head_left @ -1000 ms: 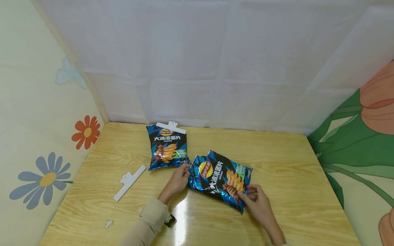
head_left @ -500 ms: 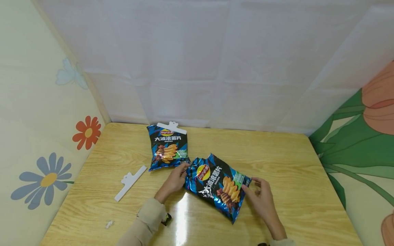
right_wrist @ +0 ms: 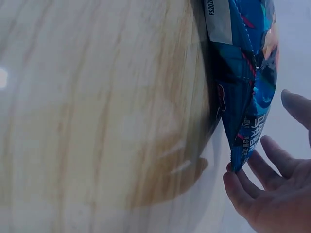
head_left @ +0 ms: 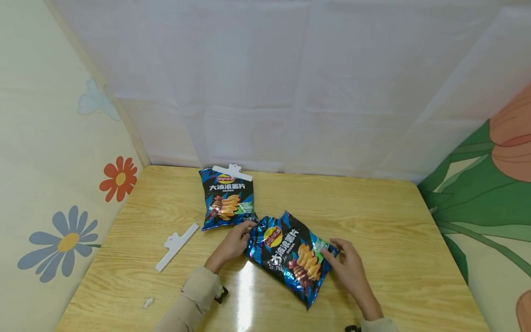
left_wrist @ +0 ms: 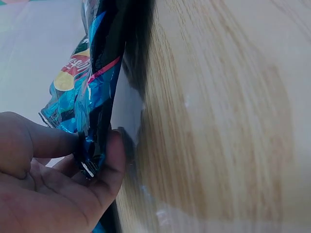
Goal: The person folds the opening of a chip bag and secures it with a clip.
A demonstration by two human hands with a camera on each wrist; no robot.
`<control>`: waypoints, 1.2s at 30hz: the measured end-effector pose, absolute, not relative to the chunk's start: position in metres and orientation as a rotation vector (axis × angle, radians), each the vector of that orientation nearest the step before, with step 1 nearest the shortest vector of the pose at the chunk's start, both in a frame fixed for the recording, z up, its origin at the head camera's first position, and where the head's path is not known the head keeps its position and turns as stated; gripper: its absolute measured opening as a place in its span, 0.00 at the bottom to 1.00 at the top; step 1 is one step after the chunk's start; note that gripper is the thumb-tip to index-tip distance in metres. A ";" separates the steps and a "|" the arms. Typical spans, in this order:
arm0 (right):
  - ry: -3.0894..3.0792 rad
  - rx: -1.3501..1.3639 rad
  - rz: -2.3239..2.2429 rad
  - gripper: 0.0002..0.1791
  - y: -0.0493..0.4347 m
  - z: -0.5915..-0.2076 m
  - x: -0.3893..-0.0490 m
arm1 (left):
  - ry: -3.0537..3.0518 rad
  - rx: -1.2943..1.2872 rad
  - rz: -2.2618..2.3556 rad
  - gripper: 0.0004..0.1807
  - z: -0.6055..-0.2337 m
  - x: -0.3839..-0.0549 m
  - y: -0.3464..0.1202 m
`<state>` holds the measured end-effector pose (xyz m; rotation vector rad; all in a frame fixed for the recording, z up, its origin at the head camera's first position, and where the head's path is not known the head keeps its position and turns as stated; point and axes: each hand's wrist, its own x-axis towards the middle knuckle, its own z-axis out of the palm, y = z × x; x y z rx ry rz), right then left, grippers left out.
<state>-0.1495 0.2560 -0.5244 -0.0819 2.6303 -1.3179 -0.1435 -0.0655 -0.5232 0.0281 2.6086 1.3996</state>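
A blue and black potato chip bag (head_left: 271,263) lies slanted between both hands, its printed front up. My left hand (head_left: 233,245) pinches the top corner between thumb and fingers; the left wrist view shows the crimped foil edge (left_wrist: 90,167) inside that grip. At the bag's bottom end is my right hand (head_left: 350,269). Its fingertips (right_wrist: 234,180) touch the bottom corner, while the thumb (right_wrist: 293,108) stands apart from the foil in the right wrist view. Behind the left hand lies a second chip bag (head_left: 221,198) with a white bag clip (head_left: 232,172) across its top.
Another white clip (head_left: 176,246) lies loose on the wooden table (head_left: 398,230), left of my left hand. A small white scrap (head_left: 148,302) is near the front left. A pale cloth wall (head_left: 265,101) rises behind the table.
The held bag has turned clockwise, its bottom end swinging toward me. My right hand has shifted from the near bottom corner to the far one and loosened. The left hand keeps its pinch.
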 end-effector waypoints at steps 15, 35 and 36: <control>2.645 -0.057 -1.234 0.24 0.255 -0.527 -0.152 | 2.641 0.044 1.404 0.19 -0.523 -0.145 -0.064; 2.591 -0.004 -1.150 0.20 0.248 -0.525 -0.136 | 2.732 -0.030 1.442 0.19 -0.523 -0.145 -0.061; 2.589 -0.001 -1.147 0.20 0.248 -0.525 -0.135 | 2.728 -0.034 1.450 0.19 -0.523 -0.145 -0.061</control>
